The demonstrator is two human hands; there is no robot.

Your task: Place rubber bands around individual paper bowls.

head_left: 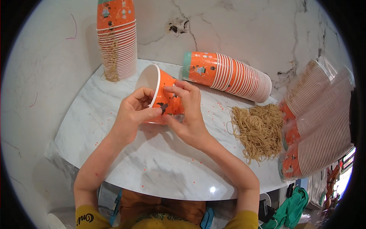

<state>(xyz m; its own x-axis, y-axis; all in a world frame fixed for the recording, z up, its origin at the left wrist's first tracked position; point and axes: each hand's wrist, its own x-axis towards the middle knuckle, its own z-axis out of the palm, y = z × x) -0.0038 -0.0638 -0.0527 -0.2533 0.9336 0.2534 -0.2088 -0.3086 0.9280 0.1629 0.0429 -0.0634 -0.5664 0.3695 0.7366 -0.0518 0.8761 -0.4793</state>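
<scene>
Over the middle of the table I hold an orange paper cup (167,78) with a white rim, tilted so its mouth faces left. My left hand (131,112) grips the rim, fingers inside the mouth and thumb on the outer wall near a dark printed shape. On the cup's right side my right hand (189,114) is curled around the wall, fingers on top and thumb lower down. The cup's base is mostly hidden by that hand. To the right lies a pile of tan string (257,131), cut in lengths.
A tall stack of nested cups (126,49) stands upside down at the far left, tan strings hanging down it. Another cup stack (232,76) lies along the back. Bagged cup stacks (324,133) lean at the right. Small orange bits dot the marble-patterned table (160,175).
</scene>
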